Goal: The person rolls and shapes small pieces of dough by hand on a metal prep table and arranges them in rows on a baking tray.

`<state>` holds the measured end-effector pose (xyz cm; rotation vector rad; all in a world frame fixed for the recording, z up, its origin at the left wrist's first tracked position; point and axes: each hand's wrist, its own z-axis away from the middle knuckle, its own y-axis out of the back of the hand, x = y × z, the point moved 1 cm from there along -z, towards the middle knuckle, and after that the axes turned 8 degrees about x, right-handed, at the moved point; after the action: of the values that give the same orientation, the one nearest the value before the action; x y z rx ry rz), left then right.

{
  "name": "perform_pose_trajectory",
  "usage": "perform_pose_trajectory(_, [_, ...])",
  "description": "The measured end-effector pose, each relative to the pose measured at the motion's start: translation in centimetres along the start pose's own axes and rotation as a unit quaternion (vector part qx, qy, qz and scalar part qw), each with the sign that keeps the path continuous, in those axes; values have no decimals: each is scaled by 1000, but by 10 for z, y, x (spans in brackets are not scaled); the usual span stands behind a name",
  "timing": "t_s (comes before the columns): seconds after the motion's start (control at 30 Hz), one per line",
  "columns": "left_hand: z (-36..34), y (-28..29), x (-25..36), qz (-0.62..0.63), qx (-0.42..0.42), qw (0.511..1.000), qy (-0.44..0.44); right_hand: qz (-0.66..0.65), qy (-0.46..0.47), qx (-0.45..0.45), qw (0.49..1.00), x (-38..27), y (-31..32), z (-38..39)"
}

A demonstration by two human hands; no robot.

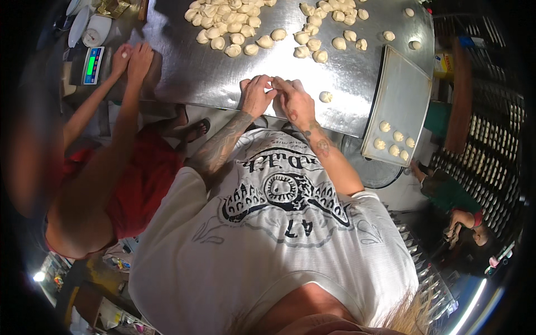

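A: In the head view, what are the hands doing?
B: The left hand (pixel 255 96) and right hand (pixel 294 100) are curled together, fingertips meeting; they seem to shape a dough piece, but it is hidden. One dough ball (pixel 325 96) lies just beside.
A: And around?
B: A steel table (pixel 184 72), a heap of dough pieces (pixel 226 28), a baking tray (pixel 405 95), a scale (pixel 92 65).

Flat stainless-steel worktable (pixel 195 72), reflective top. Carrying: large heap of pale raw dough pieces (pixel 229 25) at far centre; looser scatter of the same pieces (pixel 329 30) to its right; single round dough ball (pixel 325 96) near front edge; rectangular metal baking tray (pixel 399 95) overhanging right corner, holding five dough balls (pixel 394 142).
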<state>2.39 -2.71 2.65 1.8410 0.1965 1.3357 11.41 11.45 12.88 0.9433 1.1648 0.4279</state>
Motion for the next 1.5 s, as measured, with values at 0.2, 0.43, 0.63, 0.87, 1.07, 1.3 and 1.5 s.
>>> perform_pose_trajectory(0.2, [10,5,3,-22,18,999,-41,8,-8,41,999,103,51,78])
perform_pose_trajectory(0.43, [5,-9,1,-28,74,994,-75,46,-20,289,956,181,53,36])
perform_pose_trajectory(0.63, [11,-31,33,121,61,991,0,-72,136,142,978,168,2,23])
perform_pose_trajectory(0.87, [20,-133,179,159,-5,985,-61,-231,-24,195,953,257,137,101])
perform_pose_trajectory(1.07, [-27,-213,319,136,-45,977,-157,-56,-146,338,928,338,230,113])
perform_pose_trajectory(1.3, [-29,-221,304,50,-62,979,-186,-15,-120,423,898,338,209,122])
perform_pose_trajectory(1.5, [17,-191,196,540,-183,770,286,-282,7,204,937,176,137,103])
